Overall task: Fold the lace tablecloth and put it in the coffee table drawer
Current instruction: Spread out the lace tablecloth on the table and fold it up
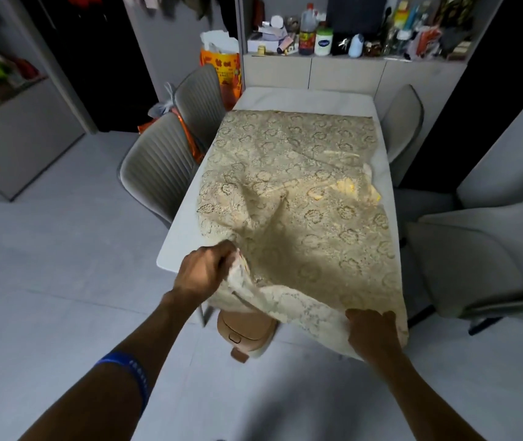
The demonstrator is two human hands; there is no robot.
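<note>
Closest in, two bare forearms reach forward, the left one wearing a blue wristband. The left hand is closed in a fist around a bunched near-left corner of the lace tablecloth, lifting that corner just off the table edge so the cloth rises in a ridge toward the middle. The right hand sits at the near-right corner, fingers curled down over the hem, pinching the lace where it hangs over the edge. Between the two hands the near hem sags in a loose curve below the tabletop.

The cloth itself, beige with a flower pattern, is spread across most of the white table, with a bare strip at the far end and along the left side. A yellowish patch shows through the lace near the right edge.

Below the sagging hem, on the floor, sits a tan rounded object; what it is I can't tell. Grey chairs stand at the table's left, another on the right. A cluttered shelf of bottles and jars runs behind.
</note>
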